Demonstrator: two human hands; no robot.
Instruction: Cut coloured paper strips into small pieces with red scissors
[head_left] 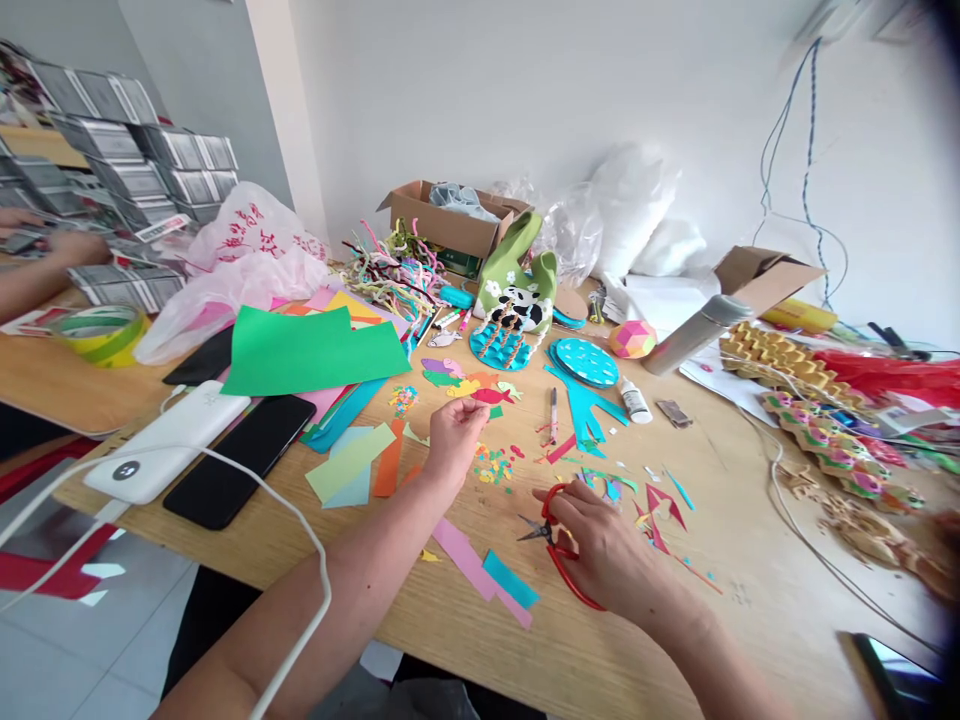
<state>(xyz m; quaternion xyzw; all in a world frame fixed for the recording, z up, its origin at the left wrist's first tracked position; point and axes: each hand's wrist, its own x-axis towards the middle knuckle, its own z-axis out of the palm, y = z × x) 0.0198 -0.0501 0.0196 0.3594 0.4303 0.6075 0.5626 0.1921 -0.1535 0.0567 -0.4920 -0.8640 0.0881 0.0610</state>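
My left hand (454, 435) reaches forward over the wooden table (735, 540) and pinches a small red paper fish (493, 396) by its near end. Just beyond it lie other cut paper fish in purple, green and yellow (448, 376). My right hand (604, 545) rests on the table with its fingers through the red handles of small scissors (553, 530), blades pointing left. Coloured paper scraps (491, 465) lie between the two hands. Pink and teal paper strips (487, 570) lie near the front edge.
A green sheet (307, 350) tops a pile of coloured paper at left, beside a black phone (240, 460) and a white power bank (169, 440) with cable. Behind are a panda craft (517, 300), teal paper shapes (585, 365), a glue bottle (634, 400), cardboard boxes and another person's hands (45, 250) at far left.
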